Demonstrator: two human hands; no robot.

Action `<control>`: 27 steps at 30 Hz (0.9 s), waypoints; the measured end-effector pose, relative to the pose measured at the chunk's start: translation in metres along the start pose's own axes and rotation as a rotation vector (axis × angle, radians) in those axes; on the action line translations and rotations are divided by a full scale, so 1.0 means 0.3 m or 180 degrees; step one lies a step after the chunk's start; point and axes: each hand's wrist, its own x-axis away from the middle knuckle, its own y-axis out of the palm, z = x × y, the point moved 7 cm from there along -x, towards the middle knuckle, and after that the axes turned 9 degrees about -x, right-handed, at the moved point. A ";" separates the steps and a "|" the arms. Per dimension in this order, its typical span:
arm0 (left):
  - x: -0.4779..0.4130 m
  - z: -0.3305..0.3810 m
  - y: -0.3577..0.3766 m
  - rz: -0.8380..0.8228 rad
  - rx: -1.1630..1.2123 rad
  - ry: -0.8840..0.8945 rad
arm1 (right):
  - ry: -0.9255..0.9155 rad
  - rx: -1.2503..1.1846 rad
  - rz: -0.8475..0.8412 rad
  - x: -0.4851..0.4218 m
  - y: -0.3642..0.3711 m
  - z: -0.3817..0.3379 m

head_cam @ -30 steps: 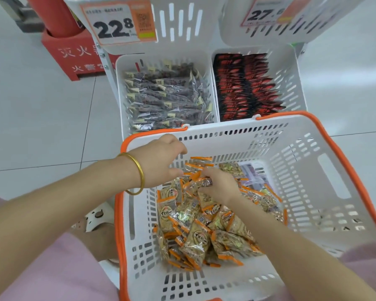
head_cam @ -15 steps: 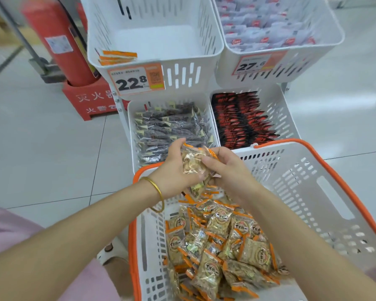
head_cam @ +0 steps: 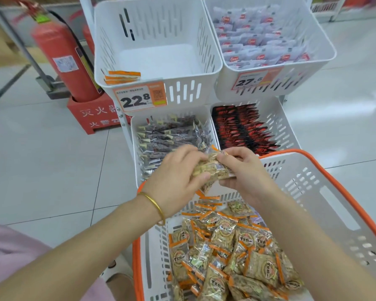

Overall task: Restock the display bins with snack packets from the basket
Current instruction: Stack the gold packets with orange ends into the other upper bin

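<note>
Presently, a small bundle of snack packets [head_cam: 213, 169] is held between both hands over the far rim of the basket [head_cam: 313, 187]. The left hand [head_cam: 174, 172] is closed on the bundle's left end, with the thumb beneath and the fingers curled over the top. The right hand [head_cam: 248, 174] is closed on the right end, with the fingertips pinched at the upper edge. Many matching packets [head_cam: 230, 253] are heaped in the basket. A few orange-edged packets [head_cam: 122, 76] are noted in the front left corner of the upper left bin [head_cam: 161, 59].

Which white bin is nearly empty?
The top-left white plastic bin, tagged 22.8: just a few orange-edged packets lie in its corner, while the others hold many.
</note>
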 end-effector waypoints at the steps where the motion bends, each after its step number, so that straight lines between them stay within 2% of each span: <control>1: 0.003 0.001 0.016 -0.0167 -0.0196 0.0038 | 0.0080 -0.0214 -0.0029 0.004 0.010 0.002; 3: 0.004 -0.003 0.037 -0.0415 -0.0325 0.0008 | 0.0202 -0.0538 -0.0280 0.021 0.047 -0.002; 5: -0.006 -0.006 0.031 -0.0382 -0.0120 -0.0099 | 0.0309 -0.0721 -0.0522 0.038 0.079 -0.010; 6: -0.013 -0.024 0.023 -0.0393 0.0270 -0.0358 | 0.0333 -0.0754 -0.0540 0.041 0.083 -0.017; 8: -0.012 -0.074 0.022 -0.0587 0.1515 -0.1191 | 0.0196 -0.0575 -0.0430 0.042 0.069 -0.045; 10: 0.004 -0.084 0.049 -0.0924 0.2882 -0.1766 | -0.0322 0.0173 -0.0229 0.037 0.033 -0.097; 11: 0.010 -0.071 0.058 -0.1078 0.3392 -0.1848 | -0.0631 0.0608 -0.0185 0.036 0.022 -0.125; 13: 0.010 -0.051 0.059 -0.1234 0.3942 -0.1822 | -0.1022 0.1176 -0.0323 0.037 0.025 -0.159; 17: 0.004 -0.038 0.056 -0.1335 0.4122 -0.1711 | -0.1183 0.1235 -0.0465 0.043 0.036 -0.171; 21: -0.002 -0.067 0.053 -0.1041 0.3998 -0.1801 | -0.1346 0.1170 -0.0496 0.042 0.024 -0.190; 27: -0.020 -0.093 0.025 -0.0824 0.4033 -0.1819 | -0.1197 0.0914 -0.0819 0.028 -0.020 -0.221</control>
